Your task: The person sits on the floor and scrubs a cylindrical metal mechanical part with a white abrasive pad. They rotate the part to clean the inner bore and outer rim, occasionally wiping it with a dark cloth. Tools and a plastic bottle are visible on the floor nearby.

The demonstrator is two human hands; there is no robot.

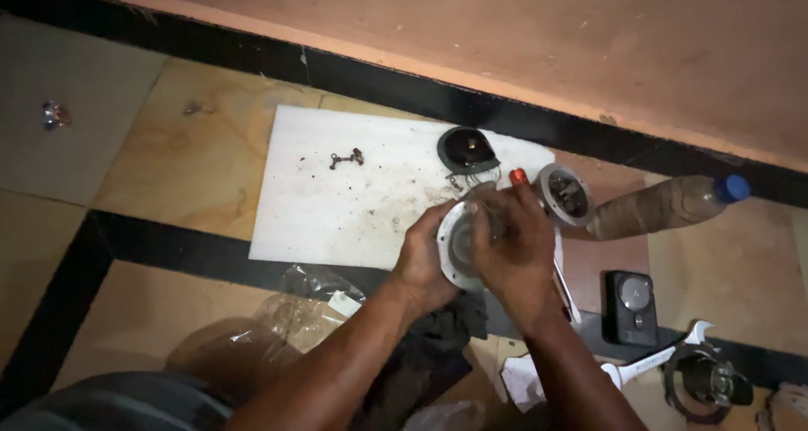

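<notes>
Both hands work over the white board (337,195): left hand (425,258) grips a round metal cover (454,246), right hand (513,242) closed on it; removed parts, dark cap (465,151) and screws (346,158), lie apart.

Both bare forearms reach up from the lower edge of the view and converge near the middle. The left forearm runs diagonally from lower left, its wrist straight, and the left hand (423,261) is cupped with the palm turned toward the right, fingers curled and the thumb lying along the top. The right forearm comes in from lower right, more steeply, with the wrist bent slightly inward. The right hand (515,244) shows its back to the camera, knuckles raised, fingers folded down and closed in a tight grip. The two hands meet, fingertips touching each other.
</notes>
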